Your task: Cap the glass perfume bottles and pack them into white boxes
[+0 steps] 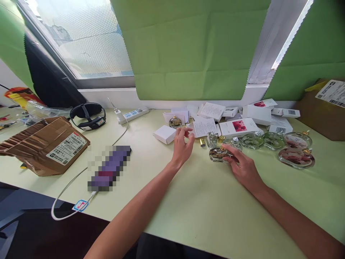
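My right hand (242, 166) rests on a flat round glass perfume bottle (217, 154) lying on the pale green table (188, 201), fingers on its gold neck. My left hand (182, 145) hovers just left of it with thumb and fingers pinched near a small white box (164, 134); whether it holds anything small is unclear. A gold cap (202, 142) and a small clear bottle (212, 139) lie between the hands. A white box with a red flower picture (238, 127) sits behind.
Several more round glass bottles (295, 157) lie to the right, white boxes and leaflets (212, 110) behind. A torn cardboard parcel (45, 144), black headset (88, 115), power strip (134, 114) and white cable (67, 187) sit left. Another carton (323, 111) stands far right.
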